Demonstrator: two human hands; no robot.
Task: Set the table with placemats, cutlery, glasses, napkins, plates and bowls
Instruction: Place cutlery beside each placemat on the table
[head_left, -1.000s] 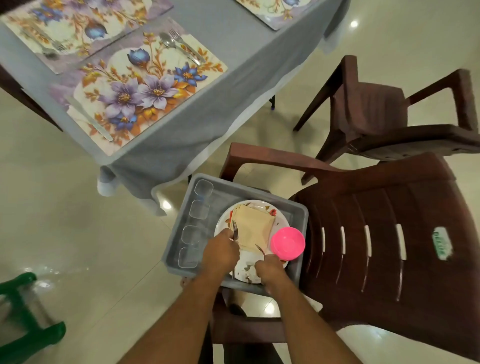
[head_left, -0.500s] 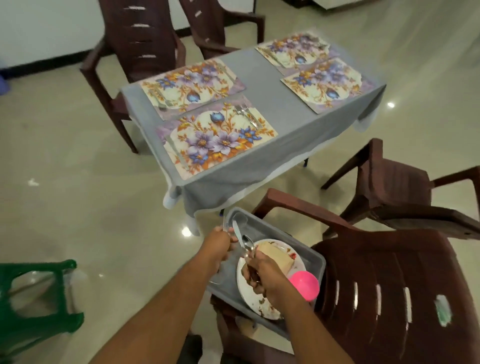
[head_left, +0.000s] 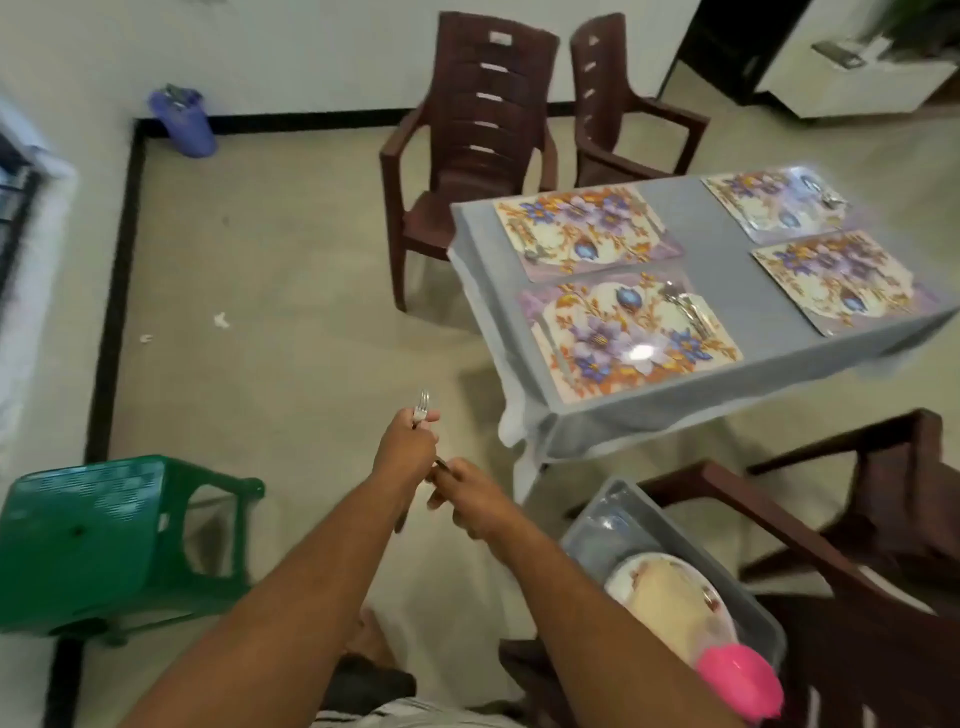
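The left hand is curled tight around a fork, prongs up. The right hand is curled too, right beside it; what it holds is hidden. Four mats lie on the table. A tub sits on a chair.

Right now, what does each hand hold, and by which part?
The left hand grips a fork by its handle, tines up. The right hand pinches something thin; what it is cannot be told.
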